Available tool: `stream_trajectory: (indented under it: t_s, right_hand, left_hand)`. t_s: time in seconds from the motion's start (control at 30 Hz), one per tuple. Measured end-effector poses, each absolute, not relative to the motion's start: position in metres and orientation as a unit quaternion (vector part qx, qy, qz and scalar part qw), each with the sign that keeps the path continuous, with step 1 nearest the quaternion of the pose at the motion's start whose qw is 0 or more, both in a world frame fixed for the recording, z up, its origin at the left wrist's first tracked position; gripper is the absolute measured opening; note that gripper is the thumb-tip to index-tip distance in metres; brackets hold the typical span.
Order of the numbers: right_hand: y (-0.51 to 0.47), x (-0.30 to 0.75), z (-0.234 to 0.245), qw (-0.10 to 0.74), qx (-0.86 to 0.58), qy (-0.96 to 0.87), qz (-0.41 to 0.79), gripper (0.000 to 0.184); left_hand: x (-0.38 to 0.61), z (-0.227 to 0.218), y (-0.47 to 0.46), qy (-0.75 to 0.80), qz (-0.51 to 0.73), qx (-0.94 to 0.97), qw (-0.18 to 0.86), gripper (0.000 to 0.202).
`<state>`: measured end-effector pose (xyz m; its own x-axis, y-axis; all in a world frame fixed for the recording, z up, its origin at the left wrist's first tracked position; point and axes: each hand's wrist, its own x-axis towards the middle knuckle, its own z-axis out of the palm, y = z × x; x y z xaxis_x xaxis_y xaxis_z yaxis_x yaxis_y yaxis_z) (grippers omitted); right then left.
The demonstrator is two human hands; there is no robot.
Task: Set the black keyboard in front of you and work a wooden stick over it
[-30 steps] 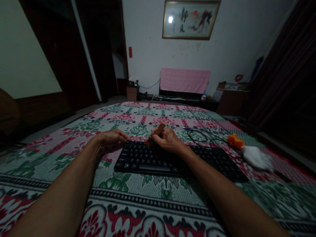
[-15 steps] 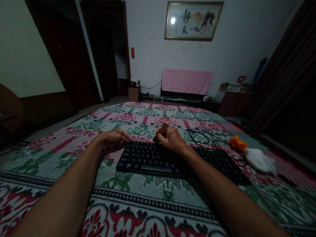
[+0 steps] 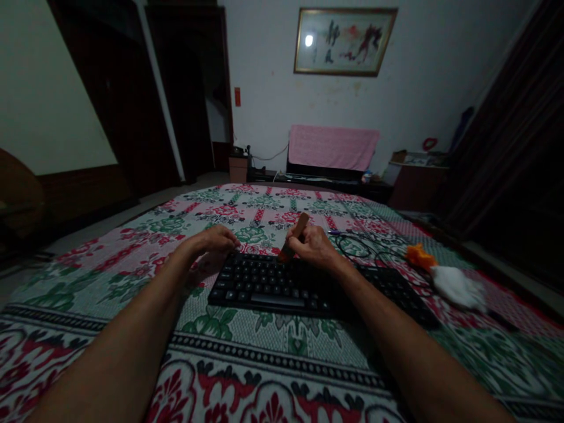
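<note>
Right hand (image 3: pixel 316 245) pinches wooden-handled brush (image 3: pixel 301 227), tilted, tip down at black keyboard's (image 3: pixel 259 285) upper rows. Keyboard lies flat on patterned cloth (image 3: pixel 273 329). Left hand (image 3: pixel 219 239) by its far left corner, fingers bent together; can't tell if gripping. Orange item (image 3: pixel 420 257) and white bundle (image 3: pixel 457 286) right of keyboard, black cable (image 3: pixel 352 247) beyond.

A framed picture (image 3: pixel 346 41) is hung high on the far wall, and a small red strip (image 3: pixel 237 96) is fixed to its left. Below the picture, a pink towel (image 3: pixel 333 147) is draped. On the right-hand cabinet (image 3: pixel 412 187), a red ring-like item (image 3: pixel 429 144) is propped.
</note>
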<state>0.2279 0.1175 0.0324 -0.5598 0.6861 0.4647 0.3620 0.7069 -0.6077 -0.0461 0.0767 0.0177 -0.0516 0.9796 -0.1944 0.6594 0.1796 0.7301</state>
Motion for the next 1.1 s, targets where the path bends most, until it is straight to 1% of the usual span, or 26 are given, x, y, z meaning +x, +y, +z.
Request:
stream_trajectory:
  t_s: [0.07,0.23,0.37,0.5,0.63,0.73,0.83,0.97,1.1]
  right_hand:
    - [0.118,0.231,0.033,0.372,-0.308,-0.842,0.24,0.017]
    - [0.118,0.232,0.021,0.369,-0.222,-0.857,0.283,0.019]
    - [0.114,0.234,0.012,0.366,-0.217,-0.853,0.302,0.015]
    - [0.109,0.238,0.005,0.369,-0.241,-0.834,0.334,0.016]
    - [0.103,0.239,0.001,0.369,-0.246,-0.84,0.314,0.014]
    - [0.1,0.238,0.003,0.36,-0.231,-0.853,0.298,0.013]
    - [0.1,0.239,0.005,0.35,-0.225,-0.864,0.284,0.013]
    - [0.103,0.243,0.008,0.325,-0.217,-0.887,0.247,0.014]
    - [0.108,0.249,0.013,0.31,-0.249,-0.889,0.226,0.015]
  left_hand:
    - [-0.039,0.016,0.081,0.693,0.253,0.6,0.309,0.024]
    - [-0.017,0.013,0.08,0.656,0.24,0.632,0.334,0.023]
    - [-0.008,0.016,0.071,0.633,0.239,0.635,0.372,0.022]
    - [-0.013,0.014,0.063,0.613,0.293,0.584,0.444,0.024]
    - [-0.019,0.006,0.06,0.598,0.34,0.519,0.506,0.027]
    - [-0.018,0.003,0.058,0.594,0.372,0.475,0.532,0.028]
    - [-0.015,0.002,0.056,0.583,0.393,0.455,0.547,0.025]
    - [-0.012,0.003,0.054,0.567,0.391,0.469,0.553,0.021]
    - [-0.01,0.005,0.053,0.563,0.387,0.468,0.561,0.02]
